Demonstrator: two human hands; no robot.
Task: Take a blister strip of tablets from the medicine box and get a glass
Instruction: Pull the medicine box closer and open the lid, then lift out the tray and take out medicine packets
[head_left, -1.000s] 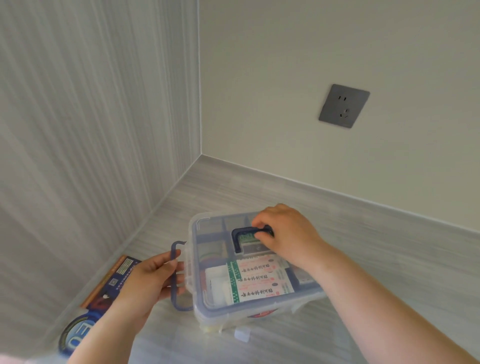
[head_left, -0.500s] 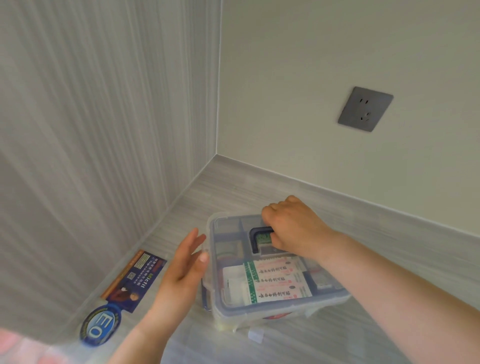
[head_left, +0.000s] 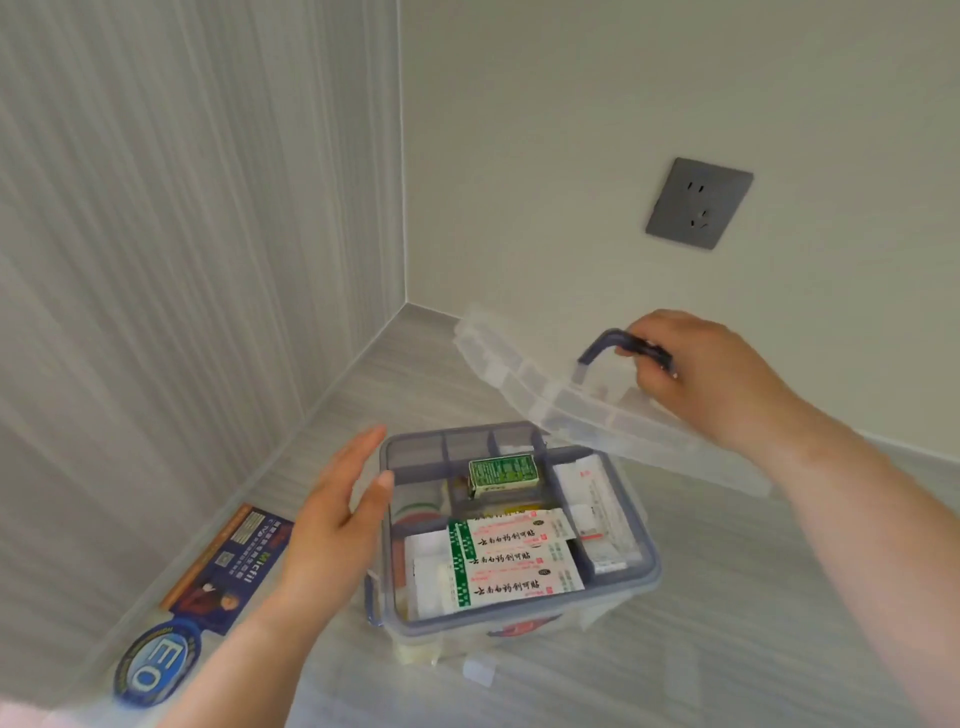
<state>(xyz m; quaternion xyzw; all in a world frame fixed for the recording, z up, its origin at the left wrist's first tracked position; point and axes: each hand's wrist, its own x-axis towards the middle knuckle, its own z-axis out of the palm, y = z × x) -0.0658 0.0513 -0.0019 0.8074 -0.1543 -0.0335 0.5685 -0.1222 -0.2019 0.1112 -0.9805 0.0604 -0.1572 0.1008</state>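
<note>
The clear plastic medicine box (head_left: 647, 582) stands on the grey counter with its top uncovered. My right hand (head_left: 711, 379) grips the dark blue handle (head_left: 602, 348) of the clear lid (head_left: 545, 400) and holds the lid tilted in the air behind and right of the box. My left hand (head_left: 337, 519) is flat and open against the box's left side. Inside the divided top tray lie a small green carton (head_left: 503, 474), white-and-green plaster packs (head_left: 511, 564) and white sachets (head_left: 597, 499). I see no blister strip and no glass.
The box sits in a corner: a striped grey wall on the left, a plain wall with a grey socket (head_left: 698, 202) behind. A blue sticker label (head_left: 208, 587) lies on the counter along the left wall. A small white clip (head_left: 480, 670) lies in front of the box.
My right hand has lifted the lid off the box by its handle, up and to the right. My left hand let go of the side latch and now rests open against the box.
</note>
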